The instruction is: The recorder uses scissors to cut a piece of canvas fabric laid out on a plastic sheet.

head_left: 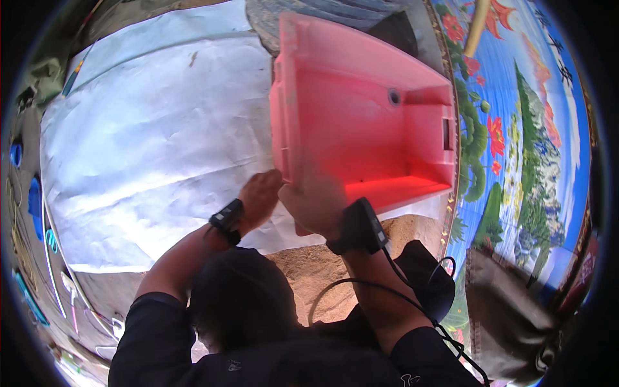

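Note:
A red plastic bin lies just ahead of my hands, its inside in view with a round hole in one wall and a slot in the end. At its near left corner my left hand has its fingers closed against the rim. My right hand is beside it, over the same corner and partly across the bin's inside. Motion blurs the right hand, so its fingers do not show clearly. Each wrist wears a black strapped device, and a black cable runs along my right forearm.
A creased white sheet spreads to the left, under the bin's near side. Colourful printed sheeting covers the right side. A dark grey ribbed thing lies behind the bin. A screwdriver-like tool is at the far left. Brown cloth sits at the near right.

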Action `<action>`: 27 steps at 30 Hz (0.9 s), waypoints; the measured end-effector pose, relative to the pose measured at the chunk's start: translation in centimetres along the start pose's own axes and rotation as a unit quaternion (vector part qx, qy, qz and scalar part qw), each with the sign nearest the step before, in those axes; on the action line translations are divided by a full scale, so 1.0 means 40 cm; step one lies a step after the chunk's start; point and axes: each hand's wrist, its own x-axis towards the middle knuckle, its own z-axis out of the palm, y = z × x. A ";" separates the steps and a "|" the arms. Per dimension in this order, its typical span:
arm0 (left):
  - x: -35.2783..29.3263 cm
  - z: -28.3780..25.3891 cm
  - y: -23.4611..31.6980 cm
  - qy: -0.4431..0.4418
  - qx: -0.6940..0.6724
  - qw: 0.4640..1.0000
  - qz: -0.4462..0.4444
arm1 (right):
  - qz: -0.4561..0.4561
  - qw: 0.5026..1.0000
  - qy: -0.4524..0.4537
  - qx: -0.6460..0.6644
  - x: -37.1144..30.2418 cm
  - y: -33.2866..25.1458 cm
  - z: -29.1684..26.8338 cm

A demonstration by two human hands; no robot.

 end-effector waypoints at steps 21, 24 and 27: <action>-0.014 0.186 -0.058 -0.095 -0.337 0.936 -0.019 | -0.089 0.994 0.049 0.045 0.000 -0.046 -0.008; -0.009 0.217 -0.062 -0.039 -0.593 0.799 -0.092 | -0.095 0.993 0.053 0.036 0.004 -0.043 0.001; -0.013 0.240 -0.079 -0.027 -0.627 0.759 -0.172 | -0.072 0.995 0.032 0.064 0.005 -0.067 0.005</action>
